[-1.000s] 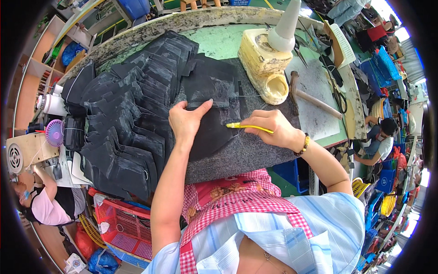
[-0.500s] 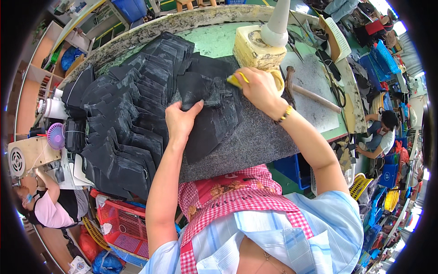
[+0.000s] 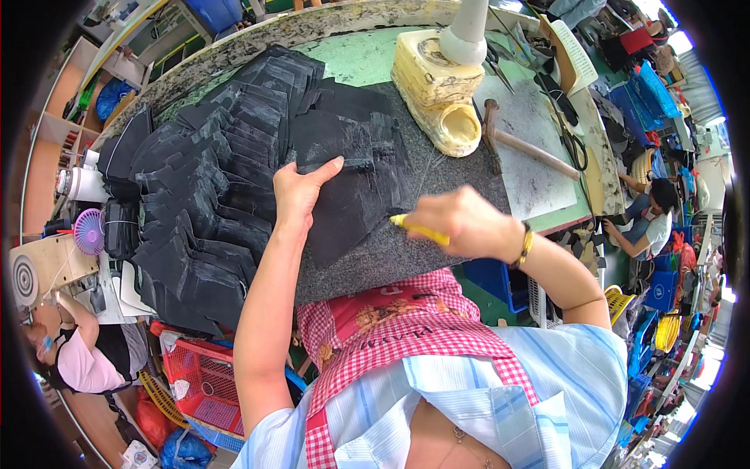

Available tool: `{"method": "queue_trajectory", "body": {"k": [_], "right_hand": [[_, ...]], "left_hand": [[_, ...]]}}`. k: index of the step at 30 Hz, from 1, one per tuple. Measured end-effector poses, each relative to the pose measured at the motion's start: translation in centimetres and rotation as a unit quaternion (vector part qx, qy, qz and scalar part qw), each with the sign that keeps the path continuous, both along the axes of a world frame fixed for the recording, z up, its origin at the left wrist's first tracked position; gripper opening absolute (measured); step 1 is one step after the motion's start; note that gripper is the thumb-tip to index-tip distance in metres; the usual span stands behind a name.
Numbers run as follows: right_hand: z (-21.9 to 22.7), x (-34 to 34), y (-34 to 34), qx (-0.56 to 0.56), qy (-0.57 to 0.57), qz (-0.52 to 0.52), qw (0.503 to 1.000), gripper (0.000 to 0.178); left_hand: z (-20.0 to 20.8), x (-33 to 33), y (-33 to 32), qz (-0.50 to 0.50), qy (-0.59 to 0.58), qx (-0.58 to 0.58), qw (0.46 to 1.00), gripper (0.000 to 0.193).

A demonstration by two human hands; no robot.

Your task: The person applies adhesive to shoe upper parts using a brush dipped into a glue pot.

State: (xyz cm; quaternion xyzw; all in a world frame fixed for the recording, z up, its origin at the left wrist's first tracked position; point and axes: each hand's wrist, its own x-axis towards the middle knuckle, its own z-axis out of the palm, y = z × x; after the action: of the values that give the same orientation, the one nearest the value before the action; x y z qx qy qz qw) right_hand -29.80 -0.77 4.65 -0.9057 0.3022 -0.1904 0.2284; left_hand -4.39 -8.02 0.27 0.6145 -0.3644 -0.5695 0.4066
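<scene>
At the left edge of several overlapping black sheet pieces (image 3: 355, 187), my left hand (image 3: 301, 195) presses its thumb on the top piece; its other fingers are partly hidden. In my right hand (image 3: 461, 223) is a slim yellow brush (image 3: 410, 225), its tip at the lower right edge of those pieces. Pale streaks mark the black surfaces. Just beyond stands a cream glue pot (image 3: 437, 86), crusted and with a round open mouth facing me. All the pieces lie on a dark grey speckled board (image 3: 375, 262).
Fanned stacks of black pieces (image 3: 211, 172) cover the left side. A hammer (image 3: 539, 152) and scissors (image 3: 576, 151) lie on the right. A red basket (image 3: 203, 375) stands below left. One person sits at far left, another (image 3: 652, 219) at far right.
My right hand with the brush has come from beside the pot down toward me, to the pieces' lower edge. My left hand has shifted slightly left, its thumb more stretched out.
</scene>
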Motion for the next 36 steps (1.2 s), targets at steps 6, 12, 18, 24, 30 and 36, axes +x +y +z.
{"method": "queue_trajectory", "body": {"k": [6,12,18,24,30,36], "right_hand": [[-0.8,-0.4,-2.8,0.016,-0.081,-0.217,0.973,0.016],[-0.7,-0.5,-2.7,0.099,-0.088,-0.264,0.955,0.021],[-1.6,-0.2,-4.9,0.071,-0.085,-0.305,0.946,0.026],[-3.1,2.5,-11.4,-0.046,-0.069,-0.364,0.928,0.028],[-2.7,2.6,-12.6,-0.084,-0.010,-0.316,0.945,0.022],[-1.2,-0.9,-1.2,-0.034,0.019,-0.078,0.996,0.009]], "left_hand": [[1.5,-0.2,0.2,-0.027,0.073,0.057,0.995,0.050],[2.8,0.5,2.9,-0.108,0.183,0.062,0.975,0.041],[2.3,1.1,3.0,-0.096,0.202,0.048,0.973,0.032],[-0.3,1.7,2.9,0.013,0.183,0.089,0.979,0.039],[0.5,0.8,2.6,-0.002,0.107,0.037,0.994,0.036],[0.0,0.4,2.0,-0.032,0.040,-0.007,0.999,0.036]]}}
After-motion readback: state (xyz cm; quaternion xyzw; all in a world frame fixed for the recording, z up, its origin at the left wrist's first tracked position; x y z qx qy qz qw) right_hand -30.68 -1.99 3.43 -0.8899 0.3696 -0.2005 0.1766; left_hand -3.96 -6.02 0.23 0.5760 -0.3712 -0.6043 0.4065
